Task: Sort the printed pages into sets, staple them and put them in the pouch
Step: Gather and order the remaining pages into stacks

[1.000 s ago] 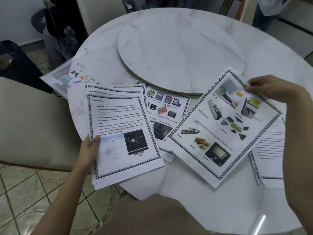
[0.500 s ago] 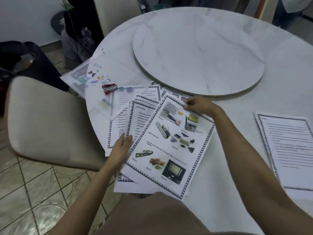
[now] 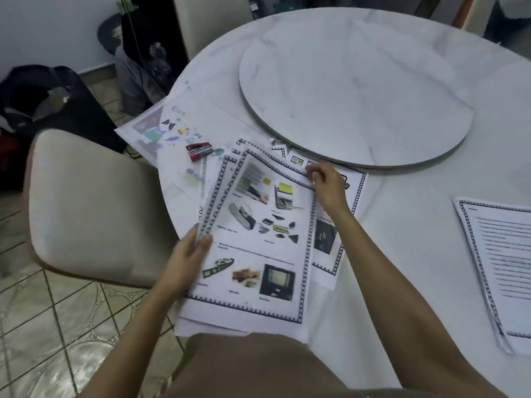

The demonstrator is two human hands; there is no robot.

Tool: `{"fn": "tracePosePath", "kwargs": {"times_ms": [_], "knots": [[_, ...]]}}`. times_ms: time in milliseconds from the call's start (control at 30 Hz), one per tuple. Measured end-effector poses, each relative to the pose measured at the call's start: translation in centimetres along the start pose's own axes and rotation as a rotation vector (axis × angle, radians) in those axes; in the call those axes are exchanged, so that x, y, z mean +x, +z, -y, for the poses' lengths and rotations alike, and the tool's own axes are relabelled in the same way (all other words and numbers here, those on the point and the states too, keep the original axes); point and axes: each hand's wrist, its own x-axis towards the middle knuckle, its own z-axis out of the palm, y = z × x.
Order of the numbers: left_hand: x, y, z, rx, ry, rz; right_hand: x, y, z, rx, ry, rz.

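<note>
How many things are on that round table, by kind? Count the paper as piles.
paper piles: 2 (near pile, right pile)
red stapler: 1
clear pouch: 1
turntable: 1
Total: 5

I record a stack of pages (image 3: 258,239) at the near left edge of the tabletop (image 3: 402,254), partly overhanging it. One page (image 3: 324,237) juts out from under the stack on its right. The stapler (image 3: 199,151) lies just behind the stack's far left corner, on the pouch (image 3: 172,133), which overhangs the left edge. A raised round disc (image 3: 356,90) sits behind the stack, mid-tabletop. A second pile (image 3: 502,268) lies well apart at the right. The left hand (image 3: 186,254) holds the stack's left edge; the right hand (image 3: 327,185) pinches its far right corner. A chair (image 3: 92,202) stands left of the tabletop.
</note>
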Motion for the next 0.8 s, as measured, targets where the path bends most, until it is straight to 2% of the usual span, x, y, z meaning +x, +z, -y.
{"fn": "tracePosePath", "kwargs": {"times_ms": [67, 200, 300, 400, 567, 800], "knots": [[-0.2, -2.4, 0.0, -0.045, 0.013, -0.075, -0.4, 0.7, -0.3, 0.004, 0.025, 0.007], [-0.8, -6.9, -0.4, -0.143, -0.019, -0.363, -1.4, 2.4, -0.8, -0.094, -0.003, 0.0], [-0.6, -9.1, 0.0, -0.173, -0.019, -0.509, -2.6, 3.8, -0.9, -0.189, -0.125, 0.137], [0.0, -9.0, -0.1, -0.174, -0.005, -0.559, -3.5, 4.8, -1.3, -0.324, -0.267, 0.201], [0.4, -8.9, -0.7, -0.173, 0.017, -0.619, -4.4, 5.1, -1.7, -0.426, -0.302, 0.202], [0.5, -8.5, -1.2, -0.2, 0.039, -0.629, -4.6, 5.0, -1.0, -0.594, -0.138, 0.109]]}}
